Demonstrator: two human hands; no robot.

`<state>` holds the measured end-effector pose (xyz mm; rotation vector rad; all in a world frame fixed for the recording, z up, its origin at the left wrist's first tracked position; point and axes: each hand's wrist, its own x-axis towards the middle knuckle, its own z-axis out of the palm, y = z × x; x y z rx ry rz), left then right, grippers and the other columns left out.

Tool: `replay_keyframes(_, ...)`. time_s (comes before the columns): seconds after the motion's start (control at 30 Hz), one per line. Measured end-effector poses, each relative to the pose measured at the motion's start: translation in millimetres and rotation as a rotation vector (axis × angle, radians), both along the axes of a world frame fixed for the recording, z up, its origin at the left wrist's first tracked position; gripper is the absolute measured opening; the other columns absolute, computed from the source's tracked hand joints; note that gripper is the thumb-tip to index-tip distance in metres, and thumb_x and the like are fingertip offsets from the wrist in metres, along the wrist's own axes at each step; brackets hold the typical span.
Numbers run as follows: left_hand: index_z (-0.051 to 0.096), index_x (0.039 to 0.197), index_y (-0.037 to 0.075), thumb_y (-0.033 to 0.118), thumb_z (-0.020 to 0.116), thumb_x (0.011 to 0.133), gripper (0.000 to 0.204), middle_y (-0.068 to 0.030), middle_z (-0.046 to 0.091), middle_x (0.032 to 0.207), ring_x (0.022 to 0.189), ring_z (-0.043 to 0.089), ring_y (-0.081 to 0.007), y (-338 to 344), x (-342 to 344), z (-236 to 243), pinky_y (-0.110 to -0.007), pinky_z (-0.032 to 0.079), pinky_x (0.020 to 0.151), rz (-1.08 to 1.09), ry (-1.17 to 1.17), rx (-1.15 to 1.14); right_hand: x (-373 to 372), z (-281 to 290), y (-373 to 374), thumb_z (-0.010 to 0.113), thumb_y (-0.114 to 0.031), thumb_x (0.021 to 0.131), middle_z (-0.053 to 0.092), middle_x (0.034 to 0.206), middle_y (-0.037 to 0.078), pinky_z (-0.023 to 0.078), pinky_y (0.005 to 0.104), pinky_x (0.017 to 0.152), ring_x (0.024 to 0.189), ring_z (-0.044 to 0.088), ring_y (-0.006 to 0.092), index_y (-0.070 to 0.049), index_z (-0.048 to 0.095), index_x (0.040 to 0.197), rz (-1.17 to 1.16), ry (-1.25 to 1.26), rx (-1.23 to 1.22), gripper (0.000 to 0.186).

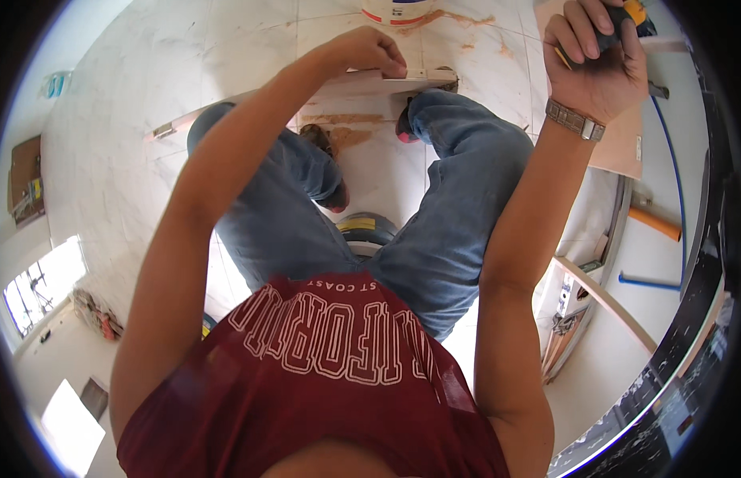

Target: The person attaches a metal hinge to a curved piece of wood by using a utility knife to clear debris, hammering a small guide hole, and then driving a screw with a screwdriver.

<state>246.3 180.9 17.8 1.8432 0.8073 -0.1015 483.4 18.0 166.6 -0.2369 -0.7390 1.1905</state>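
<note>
My left hand (366, 52) is closed, its fingers curled down at the edge of a long, pale, narrow board (346, 86). The board lies across the tiled floor in front of my feet. What the fingertips pinch, if anything, is too small to tell. Raised at the upper right, my right hand (593, 56) is wrapped round a black-and-yellow hand tool (617, 22). Its exact kind is partly hidden by the fingers and the picture's rim. My knees are spread, one shoe close to the board's right end.
A white bucket (396, 11) stands at the far edge, with reddish-brown smears on the tiles beside it. Below me is a dark round container (366, 227). On the right are a tan sheet (623, 143), an orange pipe (655, 225), a blue pipe (653, 282) and a wooden strip (608, 301).
</note>
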Motion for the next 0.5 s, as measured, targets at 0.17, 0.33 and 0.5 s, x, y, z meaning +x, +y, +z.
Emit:
replay_keyframes(0.17, 0.078, 0.102, 0.006, 0.031, 0.077, 0.088, 0.028, -0.0020, 0.071, 0.085, 0.087, 0.067, -0.0114, 11, 8, 3, -0.031, 0.053, 0.085, -0.007, 0.051, -0.207, 10, -32, 20, 0.060, -0.022, 0.100, 0.051, 0.085, 0.003, 0.034, 0.0275, 0.056, 0.064, 0.040, 0.0131, -0.004, 0.057, 0.100, 0.055, 0.036, -0.109, 0.018)
replay_keyframes(0.33, 0.077, 0.105, 0.004, 0.032, 0.073, 0.092, 0.031, -0.0026, 0.071, 0.087, 0.086, 0.067, -0.0119, 5, -4, -1, -0.032, 0.055, 0.085, 0.059, -0.036, -0.184, 27, -60, 31, 0.058, -0.019, 0.101, 0.052, 0.084, 0.004, 0.036, 0.0284, 0.057, 0.066, 0.043, 0.0139, -0.004, 0.057, 0.100, -0.029, -0.015, -0.309, 0.015)
replay_keyframes(0.5, 0.078, 0.105, 0.003, 0.034, 0.074, 0.093, 0.033, -0.0032, 0.072, 0.085, 0.083, 0.068, -0.0144, 18, 10, -19, -0.033, 0.057, 0.081, 0.166, -0.133, -0.232, 39, -56, 21, 0.065, -0.023, 0.097, 0.057, 0.077, 0.006, 0.043, 0.0339, 0.058, 0.064, 0.052, 0.0198, -0.009, 0.057, 0.086, -0.089, 0.097, -0.410, 0.019)
